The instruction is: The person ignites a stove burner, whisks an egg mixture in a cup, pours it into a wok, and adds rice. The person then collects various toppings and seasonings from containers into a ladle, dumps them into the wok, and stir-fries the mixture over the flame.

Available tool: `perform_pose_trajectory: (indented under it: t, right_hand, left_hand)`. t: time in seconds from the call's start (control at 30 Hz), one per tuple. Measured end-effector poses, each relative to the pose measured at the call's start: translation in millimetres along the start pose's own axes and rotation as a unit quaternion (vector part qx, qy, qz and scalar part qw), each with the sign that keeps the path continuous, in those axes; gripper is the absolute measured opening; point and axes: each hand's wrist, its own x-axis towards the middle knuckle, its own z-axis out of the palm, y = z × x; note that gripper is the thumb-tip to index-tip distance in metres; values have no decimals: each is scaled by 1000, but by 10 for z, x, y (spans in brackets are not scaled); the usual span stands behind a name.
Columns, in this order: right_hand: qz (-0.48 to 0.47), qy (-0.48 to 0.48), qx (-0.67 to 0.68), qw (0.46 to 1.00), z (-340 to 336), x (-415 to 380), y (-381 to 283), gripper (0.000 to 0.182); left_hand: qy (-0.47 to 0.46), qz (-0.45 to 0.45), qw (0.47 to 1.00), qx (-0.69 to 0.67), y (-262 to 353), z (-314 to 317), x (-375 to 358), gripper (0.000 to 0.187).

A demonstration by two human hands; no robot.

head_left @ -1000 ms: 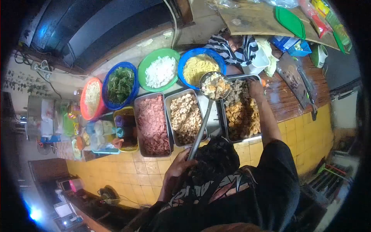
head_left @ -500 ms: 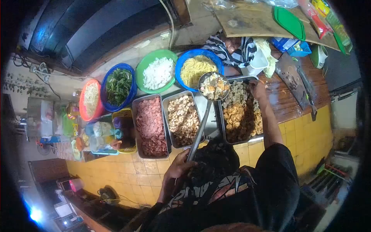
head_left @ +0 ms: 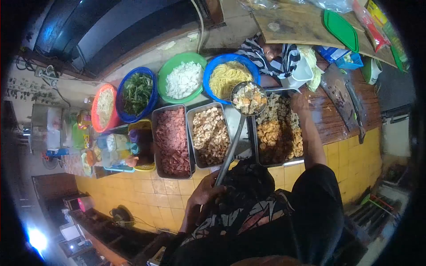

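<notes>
In my left hand (head_left: 206,191) is the long handle of a metal ladle (head_left: 232,148), with my fingers wrapped round it. Its round bowl, filled with mixed chopped food (head_left: 249,99), is over the left edge of a metal tray (head_left: 254,142). That tray holds grey-brown crumbly pieces (head_left: 277,106) at the far end and orange-brown fried pieces (head_left: 277,135) nearer me. My right hand (head_left: 300,101) is at the tray's far right corner; its fingers are too dark and blurred to make out. Left of the ladle stand trays of tan chopped pieces (head_left: 211,133) and pink slices (head_left: 172,144).
Behind the trays stand a blue bowl of yellow noodles (head_left: 230,77), a green bowl of white pieces (head_left: 183,80), a blue bowl of leafy greens (head_left: 136,95) and a red bowl of pale shreds (head_left: 104,108). A knife (head_left: 353,104) and a cutting board (head_left: 336,93) lie at right.
My right hand has shifted slightly right, to the tray's corner. The ladle stays in my left hand, almost unmoved. The view has shifted a little.
</notes>
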Motion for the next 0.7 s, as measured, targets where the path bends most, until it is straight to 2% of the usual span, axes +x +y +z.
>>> perform_pose_trajectory:
  t: [0.03, 0.13, 0.17, 0.2, 0.27, 0.3, 0.33, 0.37, 0.4, 0.43, 0.47, 0.5, 0.53, 0.6, 0.63, 0.7]
  right_hand:
    - [48, -81, -76, 993, 4, 48, -57, 18]
    - [20, -139, -129, 982, 223, 231, -24, 22]
    - [-72, 10, -212, 975, 304, 140, -38, 19]
    - [-76, 11, -214, 974, 321, 179, -1, 19]
    - [-14, -111, -137, 984, 103, 260, -77, 17]
    - [15, -84, -140, 987, 126, 261, -49, 17]
    - [6, -82, -145, 986, 111, 181, -32, 17]
    - [-92, 207, -222, 948, 64, 49, -23, 14]
    - [-183, 477, -270, 816, 4, -45, -17, 13]
    - [-195, 477, -270, 813, -198, -106, -109, 13]
    - [-135, 322, -131, 928, -510, -178, -289, 12]
    - [-64, 146, 13, 987, -753, -231, -449, 14]
    - [-71, 145, 9, 987, -904, -273, -560, 14]
    - [-43, 119, 200, 972, -1097, -389, -689, 18]
    - [-58, 159, 267, 949, -914, -363, -577, 19]
    - [-64, 168, 253, 951, -855, -449, -542, 20]
  left_hand:
    - [2, 0, 1000, -1, 10, 13, -3, 55]
    - [-3, 13, 999, -38, -5, 42, -11, 54]
    - [0, 31, 999, -24, -42, 45, 1, 54]
    - [4, 50, 999, -11, -66, 49, 7, 54]
    - [-6, 21, 1000, -13, -25, 49, -27, 53]
    - [-20, -10, 1000, -13, -6, 39, -30, 52]
    - [-15, -6, 1000, -22, -20, 37, -28, 52]
    - [-1, 20, 1000, 8, -49, 46, -31, 50]
    - [12, 45, 998, 39, -77, 57, -34, 48]
    - [17, 49, 998, 28, -89, 60, -38, 48]
    - [26, 74, 996, 52, -89, 52, -50, 46]
    - [36, 98, 992, 77, -94, 43, -71, 44]
    - [39, 101, 992, 70, -95, 36, -102, 44]
    - [8, 40, 999, 4, -103, 13, -172, 42]
    - [3, 40, 999, 3, -159, -8, -203, 42]
    - [-1, 48, 997, -53, -284, -55, -262, 42]
